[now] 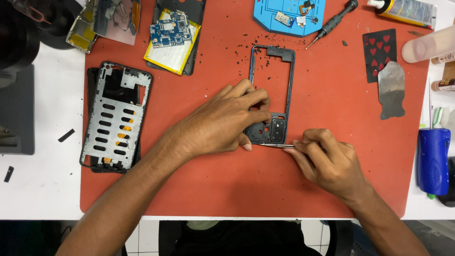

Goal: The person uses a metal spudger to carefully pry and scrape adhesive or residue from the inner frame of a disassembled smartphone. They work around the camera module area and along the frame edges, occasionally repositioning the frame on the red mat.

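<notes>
Head view: the left hand lies flat across the lower part of a thin black plastic phone mid-frame, an open rectangle with a camera-window block at its near end. Its fingers are spread slightly and pressed down on the frame's left rail and lower section, pinning it to the red-orange rubber work mat that covers the white surface. The frame sits near the middle of the mat, long axis running away from the person.

The right hand has its fingers pinched together on a slim silver metal pair of tweezers, held nearly level, the tip touching the frame's near bottom edge just beside the left thumb.

To do this well, I judge the tweezers should stay low and shallow along the edge, worked in short strokes with light force, since the thin rails would bend easily. The left hand's pressure should remain close to the working point so the frame cannot skid or lift.

Black crumbs are scattered on the mat near the frame's far end. A silver metal phone chassis plate lies well apart to the left.
</notes>
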